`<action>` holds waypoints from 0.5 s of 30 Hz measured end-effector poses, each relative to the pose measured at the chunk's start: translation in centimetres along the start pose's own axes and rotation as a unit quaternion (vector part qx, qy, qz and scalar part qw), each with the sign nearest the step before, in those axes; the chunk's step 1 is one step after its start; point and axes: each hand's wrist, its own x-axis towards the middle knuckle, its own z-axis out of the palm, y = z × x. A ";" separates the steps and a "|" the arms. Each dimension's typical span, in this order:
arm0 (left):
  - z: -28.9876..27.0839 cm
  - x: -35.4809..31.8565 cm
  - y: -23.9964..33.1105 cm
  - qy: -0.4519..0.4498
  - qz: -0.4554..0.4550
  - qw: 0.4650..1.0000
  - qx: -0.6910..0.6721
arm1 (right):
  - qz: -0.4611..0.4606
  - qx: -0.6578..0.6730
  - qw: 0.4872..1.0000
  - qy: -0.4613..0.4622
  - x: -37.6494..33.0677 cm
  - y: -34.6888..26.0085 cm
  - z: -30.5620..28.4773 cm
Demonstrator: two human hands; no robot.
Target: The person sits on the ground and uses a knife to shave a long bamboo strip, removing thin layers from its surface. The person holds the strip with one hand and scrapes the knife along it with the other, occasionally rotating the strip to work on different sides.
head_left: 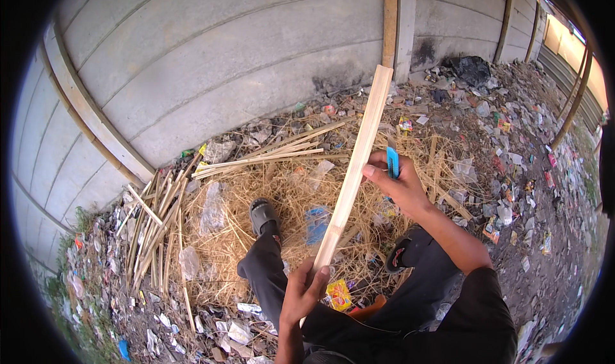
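A long, pale split-bamboo strip [356,162] slants up and away in front of me. My left hand [303,292] is closed around its lower end, thumb on top. My right hand [400,183] holds a blue box cutter [393,163] that sticks up between the fingers. That hand's thumb and fingertips also rest against the strip's right edge, a little above its middle. The cutter's lower part is hidden by the hand, and I cannot tell whether its blade touches the bamboo.
Bamboo shavings [288,200] cover the ground around my feet. Piles of split bamboo [154,229] lie to the left and thinner strips [275,156] lie ahead. A grey concrete panel wall [243,56] stands behind. Plastic litter [506,213] spreads to the right, with a black bag [471,70] by the wall.
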 end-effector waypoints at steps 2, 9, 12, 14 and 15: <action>0.2 -0.2 0.3 0.014 0.005 1.000 -0.011 | -0.034 0.021 0.999 -0.003 -0.2 -0.1 0.0; 0.8 -0.6 2.4 0.082 0.021 0.996 0.010 | -0.200 -0.183 0.962 -0.038 -1.4 0.4 0.4; 1.1 -0.9 3.3 0.098 0.041 0.994 0.025 | -0.302 -0.287 0.908 -0.045 -2.2 0.9 1.1; 1.0 -1.0 3.3 0.105 0.044 0.993 0.038 | -0.359 -0.328 0.871 -0.062 -2.7 0.6 1.6; 1.1 -1.0 3.4 0.106 0.046 0.992 0.045 | -0.393 -0.350 0.849 -0.042 -2.8 0.9 1.8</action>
